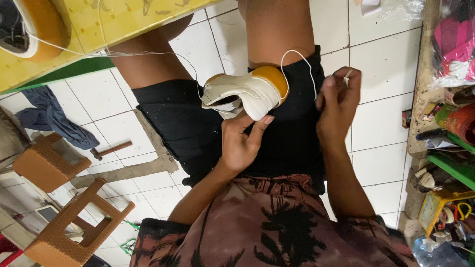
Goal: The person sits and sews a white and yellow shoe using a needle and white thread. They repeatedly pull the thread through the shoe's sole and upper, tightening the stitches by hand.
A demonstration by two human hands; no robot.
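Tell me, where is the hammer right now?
In the head view the hammer lies on the white tiled floor at left, beside the seated person's leg, between the brown wicker stool and the black shorts.

Two white shoes (245, 91) (24, 24), two hands (242, 143) (339, 101), two wicker stools (44, 165) (74, 227), one hammer (111, 150), one white thread (299, 62)

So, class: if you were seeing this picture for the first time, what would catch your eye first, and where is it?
First, the white shoe with an orange-tan sole, lying on the lap in the middle, steadied from below by the left hand. Next, the right hand beside it, pinching a thin white thread that loops up from the shoe. At lower left, a brown woven stool stands on the white tiled floor.
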